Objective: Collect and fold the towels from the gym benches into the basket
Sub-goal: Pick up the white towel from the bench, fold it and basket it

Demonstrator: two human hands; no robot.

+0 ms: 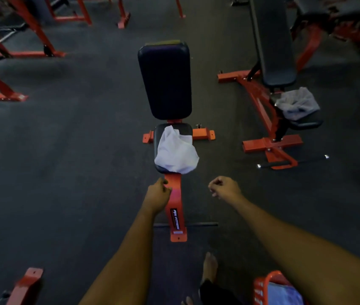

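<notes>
Fingers: loosely curled on left hand [158, 194] and right hand [225, 187]; nothing held.
Towel: crumpled white cloth towel [175, 153] draped over black padded tabletop [185, 128], just beyond the fingers.
Handling: judged soft and light; best pinched at the overhang on the tabletop's near edge.

left hand [158, 192] and right hand [224, 187] loosely curled
</notes>
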